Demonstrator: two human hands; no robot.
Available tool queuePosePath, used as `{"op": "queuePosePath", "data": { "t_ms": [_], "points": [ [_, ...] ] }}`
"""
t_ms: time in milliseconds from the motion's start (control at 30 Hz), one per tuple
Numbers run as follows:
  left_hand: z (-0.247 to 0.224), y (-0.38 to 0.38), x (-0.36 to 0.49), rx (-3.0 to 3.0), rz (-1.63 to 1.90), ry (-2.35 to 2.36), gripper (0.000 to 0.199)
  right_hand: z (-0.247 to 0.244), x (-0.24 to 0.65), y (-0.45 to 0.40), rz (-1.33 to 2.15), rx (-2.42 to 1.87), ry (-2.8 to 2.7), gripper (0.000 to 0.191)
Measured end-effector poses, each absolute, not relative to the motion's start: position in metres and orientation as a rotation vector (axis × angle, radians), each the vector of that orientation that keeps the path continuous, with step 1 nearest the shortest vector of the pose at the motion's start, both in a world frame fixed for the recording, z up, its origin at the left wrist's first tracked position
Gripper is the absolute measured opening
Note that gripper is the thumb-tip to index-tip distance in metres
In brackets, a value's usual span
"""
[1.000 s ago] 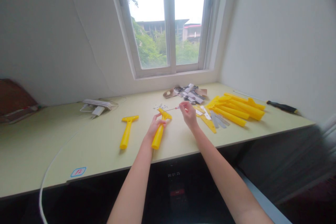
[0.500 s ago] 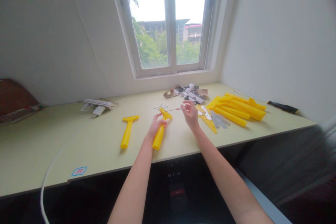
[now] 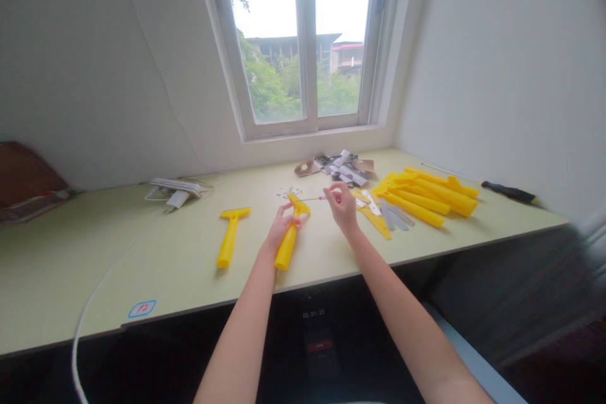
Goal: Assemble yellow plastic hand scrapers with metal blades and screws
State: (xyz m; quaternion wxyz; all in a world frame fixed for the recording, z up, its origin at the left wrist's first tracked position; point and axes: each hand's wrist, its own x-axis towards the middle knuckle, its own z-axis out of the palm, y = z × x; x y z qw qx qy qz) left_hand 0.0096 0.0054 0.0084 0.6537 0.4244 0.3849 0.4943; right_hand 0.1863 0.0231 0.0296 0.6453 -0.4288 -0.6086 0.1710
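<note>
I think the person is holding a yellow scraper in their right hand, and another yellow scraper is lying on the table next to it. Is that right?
Not quite: the hand holding the yellow plastic scraper is the left hand, as the head view shows. Another yellow scraper does lie on the table next to it.

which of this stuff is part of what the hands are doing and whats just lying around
In use: left hand gripping yellow plastic scraper; right hand pinching thin red-tipped metal driver; tiny metal screws; grey steel blades; yellow plastic scraper pile.
Lying about: white plastic power adapter; flat brown case.
</note>
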Motion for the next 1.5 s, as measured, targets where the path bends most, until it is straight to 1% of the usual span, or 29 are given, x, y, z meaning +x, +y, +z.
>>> {"op": "queuePosePath", "data": {
  "t_ms": [100,267,467,533,667,967,1100,1233,1500],
  "points": [
    [0.009,0.006,0.01,0.954,1.131,0.889,0.06,0.026,0.187,0.027,0.43,-0.977,-1.421,0.018],
    [0.011,0.005,0.011,0.922,1.161,0.88,0.06,0.025,0.186,0.03,0.449,-0.881,-1.426,0.008],
    [0.01,0.006,0.01,0.931,1.149,0.903,0.059,0.027,0.187,0.025,0.462,-0.961,-1.426,0.02],
    [0.011,0.006,0.01,0.92,1.154,0.899,0.059,0.024,0.187,0.029,0.482,-0.95,-1.445,0.019],
    [0.014,0.004,0.011,0.879,1.178,0.872,0.059,0.022,0.187,0.033,0.497,-0.875,-1.472,0.01],
    [0.014,0.002,0.012,0.896,1.17,0.85,0.057,0.029,0.187,0.023,0.494,-0.99,-1.457,0.021],
    [0.014,0.003,0.011,0.885,1.188,0.855,0.057,0.025,0.187,0.028,0.504,-0.922,-1.488,0.015],
    [0.015,0.001,0.012,0.895,1.184,0.858,0.056,0.027,0.188,0.028,0.442,-0.892,-1.492,0.009],
    [0.017,0.0,0.013,0.929,1.176,0.883,0.058,0.033,0.19,0.019,0.362,-0.947,-1.524,0.014]
  ]
}}
